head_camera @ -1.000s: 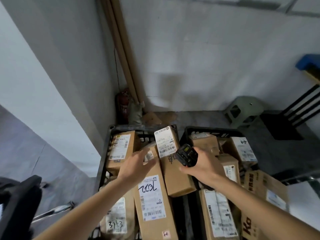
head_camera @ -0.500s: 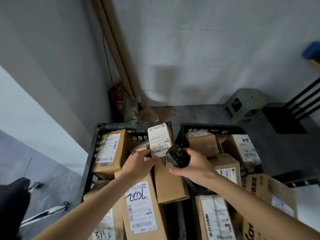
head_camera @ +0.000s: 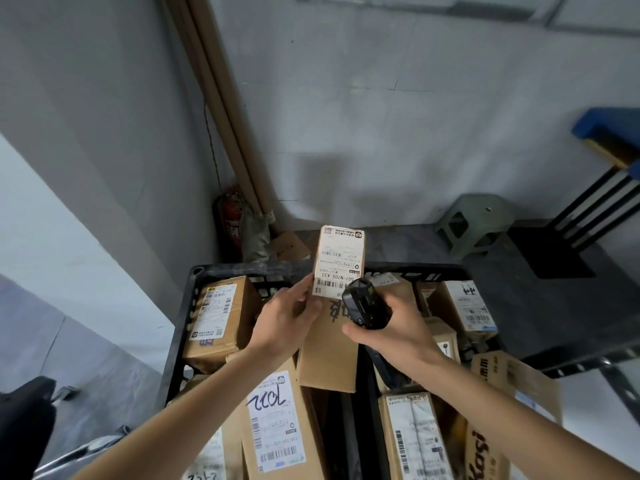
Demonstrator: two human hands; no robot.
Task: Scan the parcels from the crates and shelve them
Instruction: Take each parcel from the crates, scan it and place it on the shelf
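Note:
A long brown cardboard parcel [head_camera: 330, 344] with a white barcode label on its upper end is raised above two black crates. My left hand [head_camera: 289, 322] grips its left edge, thumb on the front face. My right hand [head_camera: 391, 327] holds a black handheld scanner [head_camera: 362, 303] right beside the label's lower right corner. The left crate [head_camera: 187, 306] holds several labelled cardboard parcels, one marked with handwritten digits [head_camera: 273, 417]. The right crate [head_camera: 446, 270] also holds several boxes.
A red fire extinguisher [head_camera: 230, 221] and long cardboard tubes [head_camera: 221, 109] stand in the wall corner behind the crates. A green plastic stool [head_camera: 479, 221] sits on the floor at right, with a black-legged shelf frame [head_camera: 602, 199] beyond. A dark object [head_camera: 24, 420] lies at lower left.
My left hand has taken hold of the long parcel and lifted its labelled end up out of the crate. My right hand with the scanner stayed close to the label.

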